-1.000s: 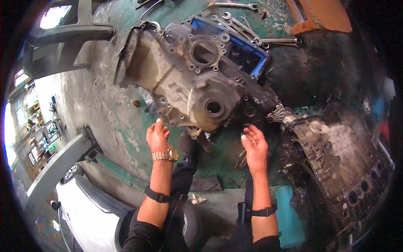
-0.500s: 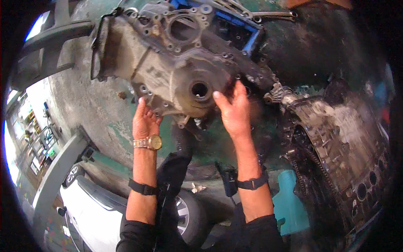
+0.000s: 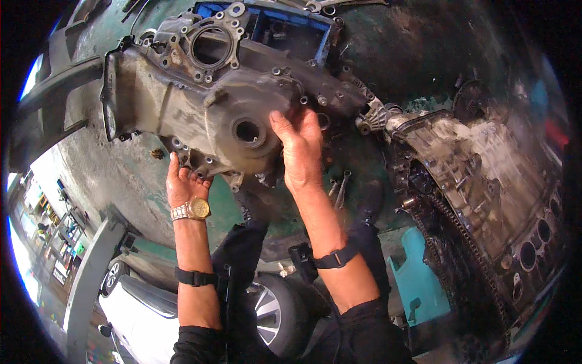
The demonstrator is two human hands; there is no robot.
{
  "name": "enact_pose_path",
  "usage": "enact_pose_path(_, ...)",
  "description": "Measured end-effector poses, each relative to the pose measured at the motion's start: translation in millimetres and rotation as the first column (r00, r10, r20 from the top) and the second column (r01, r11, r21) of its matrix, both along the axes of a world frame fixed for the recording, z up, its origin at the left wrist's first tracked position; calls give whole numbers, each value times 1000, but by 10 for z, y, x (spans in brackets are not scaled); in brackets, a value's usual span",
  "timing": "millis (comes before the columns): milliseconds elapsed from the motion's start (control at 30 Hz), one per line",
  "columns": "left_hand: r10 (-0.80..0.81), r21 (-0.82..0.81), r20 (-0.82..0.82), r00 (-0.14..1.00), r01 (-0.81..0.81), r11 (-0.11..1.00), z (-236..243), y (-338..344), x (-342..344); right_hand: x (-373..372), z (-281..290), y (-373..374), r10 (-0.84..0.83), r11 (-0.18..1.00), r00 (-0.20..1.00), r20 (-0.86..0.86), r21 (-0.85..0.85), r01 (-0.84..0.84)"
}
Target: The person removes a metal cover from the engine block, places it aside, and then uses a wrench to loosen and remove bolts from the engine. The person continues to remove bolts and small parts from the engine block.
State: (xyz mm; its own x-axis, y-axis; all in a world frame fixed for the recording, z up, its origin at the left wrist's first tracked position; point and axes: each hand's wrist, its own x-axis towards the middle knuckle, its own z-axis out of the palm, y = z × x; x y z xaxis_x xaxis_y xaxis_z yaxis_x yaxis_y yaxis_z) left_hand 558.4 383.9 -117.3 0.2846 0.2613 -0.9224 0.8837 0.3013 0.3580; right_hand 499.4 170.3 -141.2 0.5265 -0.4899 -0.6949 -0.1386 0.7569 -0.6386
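A large grey metal engine timing cover, with a round hole near its lower right and a bigger ringed opening at its top, is held up in front of me. The fingers of my left hand curl under its lower left edge, by the bolt holes. My right hand grips the right edge, its thumb on the outer face beside the round hole and its other fingers partly hidden behind. To the right lies a dirty engine block with a chain running along its near side.
Behind the cover stands a blue crate with metal parts in it. Spanners lie on the green floor right of my right hand. A turquoise sheet is near the block. A white car, a wheel and a grey post are lower left.
The timing cover and both hands have shifted left in view, and the background has shifted somewhat too. Both hands keep their grip. Spanners on the floor now show beside my right forearm.
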Motion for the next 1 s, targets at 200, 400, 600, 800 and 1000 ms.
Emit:
enact_pose_path(200, 28, 21, -16, 999, -27, 999, 58, -21, 16, 42, 126, 41, 11, 999, 1000, -29, -52, -13)
enact_pose_path(400, 182, -93, 7, 983, -181, 979, 130, -82, 30, 142, 386, 176, -47, 966, 998, -29, -255, 38)
enact_pose_path(600, 35, 133, 106, 994, -49, 990, 143, -156, -25, 165, 476, 237, -55, 960, 998, -10, -276, 50)
enact_pose_path(800, 75, 163, 108, 991, -92, 982, 195, -135, -129, 106, 594, 332, -49, 985, 988, 148, -155, 72)
enact_pose_path(1000, 192, 191, 91, 977, -206, 960, 340, -61, -219, 17, 777, 455, 37, 977, 990, 139, -211, -6)
